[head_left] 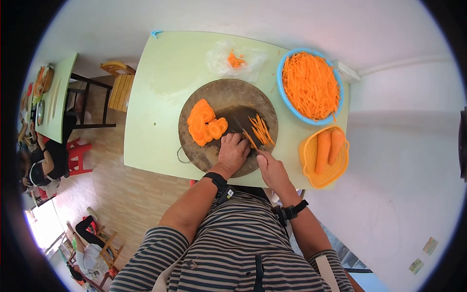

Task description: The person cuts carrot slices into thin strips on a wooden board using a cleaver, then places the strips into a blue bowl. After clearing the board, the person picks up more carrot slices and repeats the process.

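Observation:
My left hand [233, 152] presses down on a round wooden chopping board [199, 158] with its fingers bent. Whatever lies under those fingertips is hidden. My right hand [273, 171] is closed at the board's near right edge, around the handle of a knife [245, 132] whose dark blade shows only as a thin line beside my left fingers. Just right of the blade lie thin carrot strips [262, 130]. A spread pile of round carrot slices [202, 121] rests on the board's left part.
A blue-rimmed basin [279, 80] heaped with shredded carrot stands at the back right. Nearer, a yellow basket [318, 181] holds two whole carrots [323, 151]. Behind the board, a clear plastic bag [219, 58] bears carrot bits. Other people sit at the left, near a wooden chair [121, 92].

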Tool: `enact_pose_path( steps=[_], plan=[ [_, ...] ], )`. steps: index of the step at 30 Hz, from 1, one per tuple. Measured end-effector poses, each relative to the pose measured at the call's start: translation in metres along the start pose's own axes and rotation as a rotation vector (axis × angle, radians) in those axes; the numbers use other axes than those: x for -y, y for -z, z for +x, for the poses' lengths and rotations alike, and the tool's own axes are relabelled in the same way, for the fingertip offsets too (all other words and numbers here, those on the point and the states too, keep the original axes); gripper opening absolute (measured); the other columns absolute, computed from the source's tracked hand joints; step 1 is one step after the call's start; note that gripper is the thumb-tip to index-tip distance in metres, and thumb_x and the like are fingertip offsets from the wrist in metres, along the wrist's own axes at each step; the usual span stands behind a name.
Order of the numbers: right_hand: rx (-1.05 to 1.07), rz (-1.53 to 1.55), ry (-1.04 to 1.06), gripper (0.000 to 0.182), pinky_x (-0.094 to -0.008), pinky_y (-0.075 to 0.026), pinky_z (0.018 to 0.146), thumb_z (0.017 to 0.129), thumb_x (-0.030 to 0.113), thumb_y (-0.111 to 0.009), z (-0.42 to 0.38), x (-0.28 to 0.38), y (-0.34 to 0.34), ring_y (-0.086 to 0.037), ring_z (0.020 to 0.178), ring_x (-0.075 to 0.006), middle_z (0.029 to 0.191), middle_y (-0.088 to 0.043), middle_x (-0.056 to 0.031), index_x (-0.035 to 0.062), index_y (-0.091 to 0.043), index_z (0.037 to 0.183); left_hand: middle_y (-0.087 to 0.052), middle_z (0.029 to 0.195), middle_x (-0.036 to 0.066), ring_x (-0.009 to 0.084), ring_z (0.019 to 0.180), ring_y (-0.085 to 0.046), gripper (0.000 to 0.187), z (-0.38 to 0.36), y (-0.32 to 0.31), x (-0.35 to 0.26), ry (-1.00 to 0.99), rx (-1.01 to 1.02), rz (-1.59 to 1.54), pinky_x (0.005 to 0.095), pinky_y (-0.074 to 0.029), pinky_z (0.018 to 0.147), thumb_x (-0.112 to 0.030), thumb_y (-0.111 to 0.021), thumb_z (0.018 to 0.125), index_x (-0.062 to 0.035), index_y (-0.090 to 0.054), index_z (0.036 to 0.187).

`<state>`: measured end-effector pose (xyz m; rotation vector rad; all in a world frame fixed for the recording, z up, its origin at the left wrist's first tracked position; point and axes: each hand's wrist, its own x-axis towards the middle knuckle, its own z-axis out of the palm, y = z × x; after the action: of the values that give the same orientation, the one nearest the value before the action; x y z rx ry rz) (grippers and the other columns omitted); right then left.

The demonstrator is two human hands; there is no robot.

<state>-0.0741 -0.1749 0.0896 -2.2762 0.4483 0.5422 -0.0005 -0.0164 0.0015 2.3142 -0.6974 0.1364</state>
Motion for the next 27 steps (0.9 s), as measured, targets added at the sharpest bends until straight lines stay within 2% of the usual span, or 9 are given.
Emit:
enact_pose_path(
  steps=[3,5,10,13,15,17,21,23,27],
  plan=[
    [-0.083,0.189,0.069,0.043,-0.0489,-0.053,0.086,0.105,0.039,-0.048,0.006,-0.003,-0.002,-0.066,0.100,-0.0478,0.102,-0.069,-0.0289,0.0057,-0.061,0.130,-0.061,0.099,0.007,0.0283,0.098,-0.055,0.018,0.000,-0.002,0.001,-0.005,-0.020,-0.051,0.0413,-0.042,0.087,-0.013,-0.074,0.075,-0.0089,-0.070,0.092],
    [-0.038,0.216,-0.012,0.043,-0.0481,-0.053,0.086,0.105,0.038,-0.048,-0.003,0.002,0.008,-0.066,0.101,-0.0479,0.102,-0.069,-0.0289,0.0042,-0.061,0.129,-0.061,0.100,0.007,0.0284,0.098,-0.055,0.018,-0.001,-0.003,0.003,0.000,-0.018,-0.046,0.0413,-0.042,0.087,-0.013,-0.074,0.075,-0.0087,-0.070,0.093],
    [0.007,0.155,-0.007,0.042,-0.0488,-0.053,0.085,0.105,0.037,-0.048,-0.024,-0.008,0.005,-0.066,0.099,-0.0478,0.101,-0.069,-0.0289,0.0044,-0.061,0.129,-0.060,0.100,0.007,0.0290,0.098,-0.055,0.018,-0.001,-0.003,0.003,0.004,-0.029,-0.040,0.0417,-0.042,0.087,-0.013,-0.074,0.075,-0.0083,-0.070,0.092],
    [-0.009,0.113,0.009,0.042,-0.0496,-0.053,0.084,0.105,0.037,-0.048,-0.025,-0.008,0.002,-0.067,0.097,-0.0479,0.100,-0.069,-0.0290,0.0052,-0.061,0.129,-0.057,0.097,0.009,0.0304,0.094,-0.052,0.020,-0.001,-0.002,0.003,-0.025,-0.033,-0.061,0.0418,-0.042,0.083,-0.008,-0.076,0.072,-0.0064,-0.067,0.091],
    [-0.035,0.102,0.033,0.042,-0.0500,-0.053,0.084,0.105,0.038,-0.048,-0.023,-0.006,0.001,-0.067,0.096,-0.0480,0.100,-0.069,-0.0290,0.0056,-0.061,0.128,-0.059,0.097,0.007,0.0296,0.097,-0.054,0.019,-0.001,0.000,0.002,0.017,0.035,-0.020,0.0416,-0.042,0.087,-0.014,-0.075,0.075,-0.0083,-0.070,0.092],
    [-0.024,0.030,0.024,0.042,-0.0493,-0.053,0.084,0.105,0.038,-0.049,-0.015,-0.001,0.002,-0.067,0.097,-0.0476,0.101,-0.069,-0.0289,0.0053,-0.061,0.128,-0.059,0.098,0.007,0.0294,0.097,-0.054,0.019,0.000,0.001,0.001,0.010,0.022,-0.015,0.0414,-0.042,0.087,-0.014,-0.075,0.075,-0.0085,-0.070,0.092],
    [-0.068,0.164,0.088,0.043,-0.0487,-0.053,0.085,0.105,0.038,-0.049,0.003,-0.005,-0.002,-0.067,0.098,-0.0473,0.101,-0.069,-0.0290,0.0046,-0.061,0.128,-0.060,0.099,0.007,0.0290,0.097,-0.054,0.018,0.001,-0.002,0.001,-0.009,-0.023,-0.035,0.0413,-0.042,0.086,-0.012,-0.074,0.076,-0.0084,-0.070,0.092],
    [-0.073,0.261,-0.002,0.043,-0.0478,-0.053,0.085,0.105,0.038,-0.049,0.003,-0.002,0.004,-0.067,0.099,-0.0468,0.102,-0.069,-0.0291,0.0039,-0.062,0.128,-0.060,0.099,0.007,0.0291,0.096,-0.054,0.018,0.002,-0.001,0.001,-0.011,-0.031,-0.043,0.0414,-0.042,0.086,-0.012,-0.074,0.076,-0.0080,-0.069,0.092],
    [-0.006,0.215,-0.024,0.043,-0.0474,-0.053,0.085,0.105,0.038,-0.049,-0.015,-0.007,0.009,-0.067,0.099,-0.0461,0.102,-0.069,-0.0290,0.0041,-0.061,0.129,-0.060,0.099,0.008,0.0298,0.096,-0.054,0.017,0.000,-0.004,0.003,-0.003,-0.036,-0.065,0.0422,-0.042,0.086,-0.011,-0.073,0.077,-0.0067,-0.069,0.092]
  ],
)
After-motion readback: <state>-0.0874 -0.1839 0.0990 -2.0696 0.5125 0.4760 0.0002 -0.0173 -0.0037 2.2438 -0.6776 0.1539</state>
